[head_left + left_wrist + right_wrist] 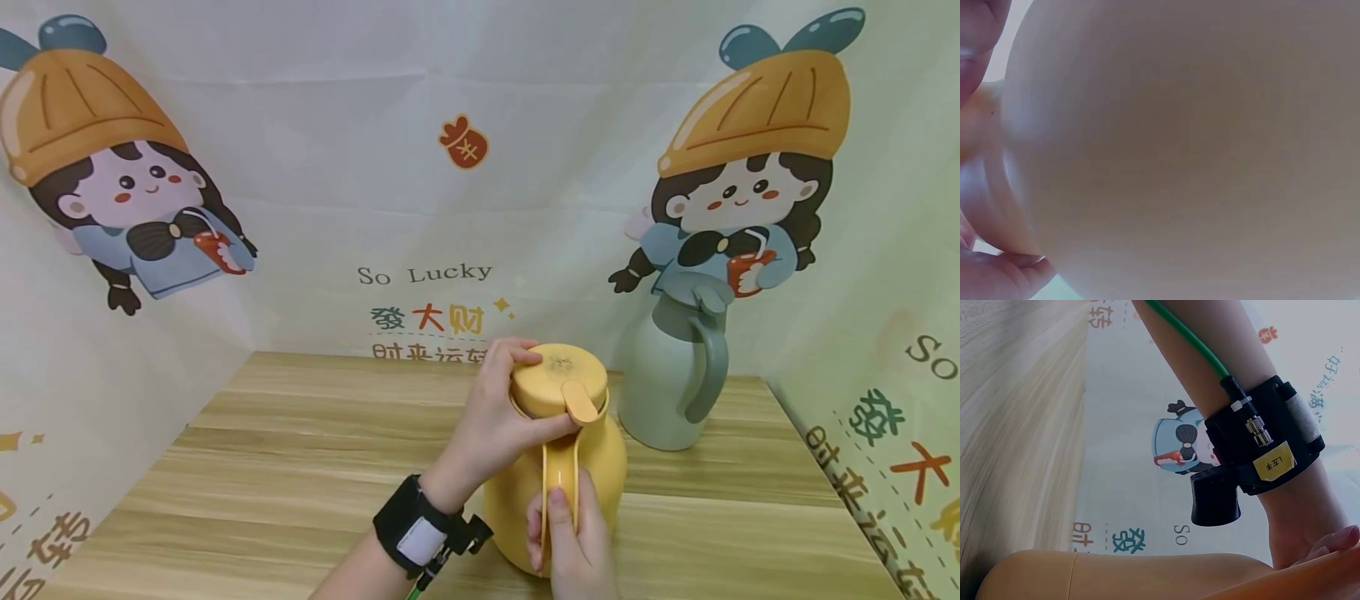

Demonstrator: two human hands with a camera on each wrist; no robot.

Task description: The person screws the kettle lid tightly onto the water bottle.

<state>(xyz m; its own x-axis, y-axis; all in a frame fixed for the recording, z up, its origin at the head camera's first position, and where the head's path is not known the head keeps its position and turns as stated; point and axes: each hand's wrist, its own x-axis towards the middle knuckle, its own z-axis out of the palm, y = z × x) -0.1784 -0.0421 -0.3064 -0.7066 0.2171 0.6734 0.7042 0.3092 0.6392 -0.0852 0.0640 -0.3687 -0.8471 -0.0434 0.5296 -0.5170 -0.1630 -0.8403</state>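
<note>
A yellow vacuum jug (pixel 606 471) stands on the table, its handle (pixel 560 468) turned toward me. My left hand (pixel 501 417) holds its round lid (pixel 551 367), fingers on the far left side and thumb beneath the orange lever (pixel 579 402). Lower down, my right hand (pixel 577 537) grips the handle, with the thumb lying along it. The jug's rounded body (pixel 1179 156) fills most of the left wrist view, with fingertips at the left edge. In the right wrist view the jug (pixel 1147 578) lies along the bottom, and the left hand (pixel 1304 540) is at its top end.
A grey-green jug (pixel 652 392) with a darker handle stands behind and to the right. The wood-grain table (pixel 315 467) meets a printed cloth backdrop (pixel 322 167) at the back and sides. A black strap with a camera (pixel 420 525) sits on the left wrist.
</note>
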